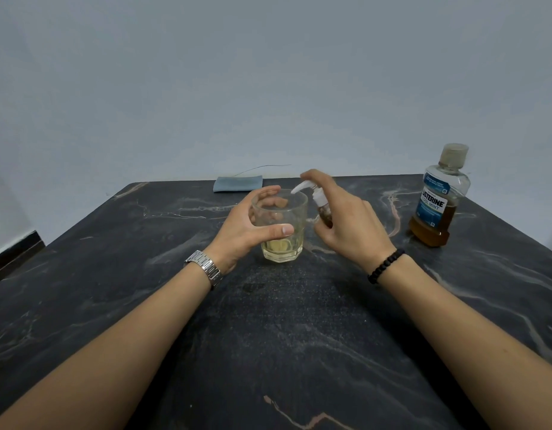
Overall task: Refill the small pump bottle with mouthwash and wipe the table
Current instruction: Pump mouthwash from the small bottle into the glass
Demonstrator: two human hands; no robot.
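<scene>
A dark table (pixel 268 336) of marbled stone, veined in pale grey and rust, is seen pushed up against a plain grey-white wall (pixel 268 72), with a dark skirting strip (pixel 17 252) glimpsed low on the left. At the far edge a folded grey-blue cloth (pixel 237 183) is laid flat, touching the wall line. On the far right a mouthwash bottle (pixel 437 197) is stood upright, capped, roughly a third full of amber liquid, and its blue label can be read: "LISTERINE COOL MINT" (the smaller print is too fine to make out). In the middle, a clear glass (pixel 281 226) with a little pale yellow liquid at the bottom is gripped by the left hand (pixel 246 231), fingers curled around its far side and thumb across the front. Just beside it, the small pump bottle (pixel 321 206) is held by the right hand (pixel 346 218), tilted, its white nozzle pointed over the glass rim, with the index finger laid on the pump head. A metal watch (pixel 205 268) is worn on the left wrist, a black beaded bracelet (pixel 385 265) on the right.
</scene>
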